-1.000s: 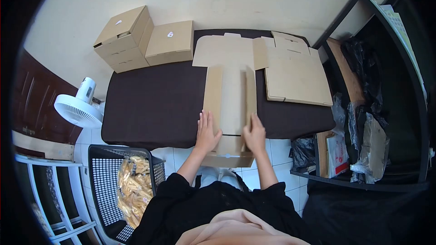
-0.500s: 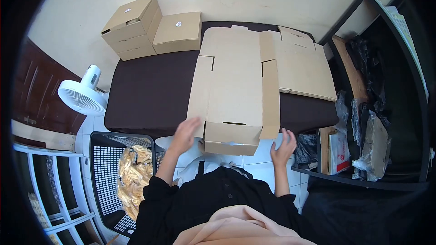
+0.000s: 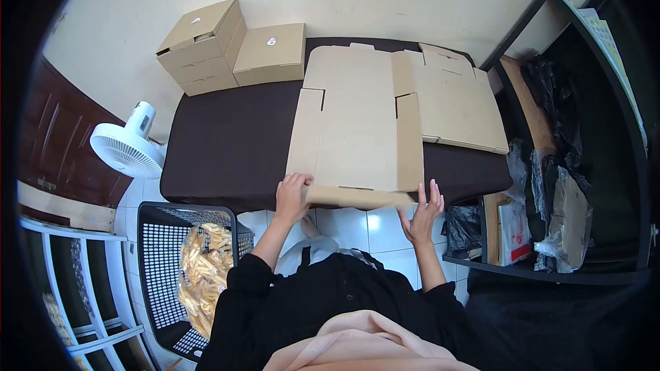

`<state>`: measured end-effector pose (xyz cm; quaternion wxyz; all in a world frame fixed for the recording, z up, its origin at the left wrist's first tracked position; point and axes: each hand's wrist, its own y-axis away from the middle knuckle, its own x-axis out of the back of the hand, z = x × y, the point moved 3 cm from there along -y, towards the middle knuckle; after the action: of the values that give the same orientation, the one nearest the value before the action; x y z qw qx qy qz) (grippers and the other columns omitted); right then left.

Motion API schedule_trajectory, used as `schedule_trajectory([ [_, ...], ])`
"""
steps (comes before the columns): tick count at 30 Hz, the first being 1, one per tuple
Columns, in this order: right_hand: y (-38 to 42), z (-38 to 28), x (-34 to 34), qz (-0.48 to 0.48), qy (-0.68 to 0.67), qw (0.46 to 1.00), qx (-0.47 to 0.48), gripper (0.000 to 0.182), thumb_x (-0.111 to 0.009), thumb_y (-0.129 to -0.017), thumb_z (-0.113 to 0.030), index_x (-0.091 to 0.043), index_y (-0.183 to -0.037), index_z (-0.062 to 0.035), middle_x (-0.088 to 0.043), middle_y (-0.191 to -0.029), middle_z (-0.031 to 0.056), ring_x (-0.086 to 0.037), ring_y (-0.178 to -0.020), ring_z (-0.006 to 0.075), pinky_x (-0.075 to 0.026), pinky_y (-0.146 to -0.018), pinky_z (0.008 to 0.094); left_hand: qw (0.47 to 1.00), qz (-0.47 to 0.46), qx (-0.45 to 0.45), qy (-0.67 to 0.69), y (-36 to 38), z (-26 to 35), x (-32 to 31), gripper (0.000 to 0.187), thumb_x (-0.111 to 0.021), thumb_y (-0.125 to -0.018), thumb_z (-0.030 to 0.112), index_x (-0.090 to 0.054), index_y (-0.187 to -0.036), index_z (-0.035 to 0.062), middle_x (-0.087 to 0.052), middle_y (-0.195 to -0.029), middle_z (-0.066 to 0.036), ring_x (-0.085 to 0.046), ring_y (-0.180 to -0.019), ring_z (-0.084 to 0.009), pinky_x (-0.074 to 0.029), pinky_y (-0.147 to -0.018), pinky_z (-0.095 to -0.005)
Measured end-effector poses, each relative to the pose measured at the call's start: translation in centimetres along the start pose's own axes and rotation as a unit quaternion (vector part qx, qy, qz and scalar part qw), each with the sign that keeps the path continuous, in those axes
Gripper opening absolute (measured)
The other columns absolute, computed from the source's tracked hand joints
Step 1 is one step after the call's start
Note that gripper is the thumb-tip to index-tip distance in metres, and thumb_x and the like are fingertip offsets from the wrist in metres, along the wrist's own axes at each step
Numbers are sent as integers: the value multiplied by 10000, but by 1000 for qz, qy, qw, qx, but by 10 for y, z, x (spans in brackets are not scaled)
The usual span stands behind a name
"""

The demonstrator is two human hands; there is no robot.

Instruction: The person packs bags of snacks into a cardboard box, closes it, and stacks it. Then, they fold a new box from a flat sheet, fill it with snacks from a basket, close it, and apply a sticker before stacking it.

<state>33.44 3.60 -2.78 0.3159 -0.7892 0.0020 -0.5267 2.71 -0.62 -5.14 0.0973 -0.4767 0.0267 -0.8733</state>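
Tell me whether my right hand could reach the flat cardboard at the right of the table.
Probably yes: the right hand is open, fingers spread, and only dark tablecloth seems to lie between it and the near edge of the flat cardboard.

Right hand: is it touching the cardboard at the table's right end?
Apart: the head view shows dark cloth between the right hand and that cardboard.

Soft, even light; edges bowed, corners black.
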Motion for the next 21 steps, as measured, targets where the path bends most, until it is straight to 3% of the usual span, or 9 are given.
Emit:
schedule_trajectory([
  [1,-8,-4,1,22,-11,1000,-9,788,-695,-719,-329,-286,-1338,-63,-209,-1393,217,-220,-1287,356,-141,-1018,528,998,22,52,18,-8,9,7,440,-684,-711,322,-546,-1031,53,-574,-859,-49,-542,-901,-226,-423,-734,-353],
  [3,-22,-16,1,43,-18,999,-12,745,-681,-740,-292,-297,-1330,-50,-243,-1378,219,-252,-1272,351,-170,-1007,518,988,-22,150,9,-23,9,5,584,-678,-738,378,-472,-1152,21,-556,-944,-95,-543,-924,-255,-434,-729,-383],
  [7,-41,-33,-1,86,-42,995,-25,662,-648,-742,-184,-333,-1312,-59,-287,-1362,198,-298,-1253,334,-202,-1006,497,989,29,129,-64,-37,7,-8,767,-685,-725,386,-326,-1278,-5,-498,-1070,-150,-529,-971,-289,-440,-755,-404],
  [10,-49,-38,-12,0,-38,999,-16,562,-636,-734,-166,-428,-1245,-57,-318,-1350,167,-283,-1269,331,-177,-1032,501,988,-29,140,-65,-44,11,-7,869,-682,-729,383,-203,-1346,4,-428,-1166,-178,-479,-1066,-298,-419,-823,-425],
  [13,-55,-35,-24,-62,-19,997,-30,581,-645,-731,-186,-422,-1254,-64,-331,-1346,161,-290,-1271,316,-175,-1044,506,987,-66,122,-75,-50,18,-7,852,-667,-743,309,-173,-1367,8,-408,-1218,-191,-391,-1187,-283,-346,-935,-454],
  [15,-62,-31,-34,-90,-11,995,-39,579,-634,-749,-222,-417,-1260,-58,-314,-1361,167,-274,-1283,321,-161,-1050,517,996,-6,-23,-86,-56,20,-15,764,-610,-771,207,-184,-1378,23,-338,-1339,-178,-282,-1291,-265,-228,-1037,-465],
  [16,-65,-28,-41,-119,-2,992,-47,580,-623,-767,-258,-412,-1266,-52,-296,-1377,173,-257,-1296,327,-147,-1056,528,996,-6,-23,-86,-60,19,-22,764,-610,-771,207,-184,-1378,23,-338,-1339,-178,-282,-1291,-265,-228,-1037,-465],
  [18,-71,-31,-63,-135,-1,991,-20,580,-599,-788,-296,-405,-1272,-43,-272,-1394,178,-238,-1307,329,-136,-1059,532,960,-32,-129,-248,-67,27,-41,657,-524,-805,195,-233,-1372,34,-247,-1433,-120,-204,-1341,-249,-153,-1078,-465],
  [21,-76,-44,-98,-187,8,982,9,616,-495,-843,-409,-362,-1311,-31,-206,-1436,186,-182,-1338,321,-97,-1073,524,979,-71,-122,-146,-67,26,-59,619,-464,-844,290,-258,-1372,40,-216,-1457,-78,-161,-1358,-239,-115,-1089,-475],
])
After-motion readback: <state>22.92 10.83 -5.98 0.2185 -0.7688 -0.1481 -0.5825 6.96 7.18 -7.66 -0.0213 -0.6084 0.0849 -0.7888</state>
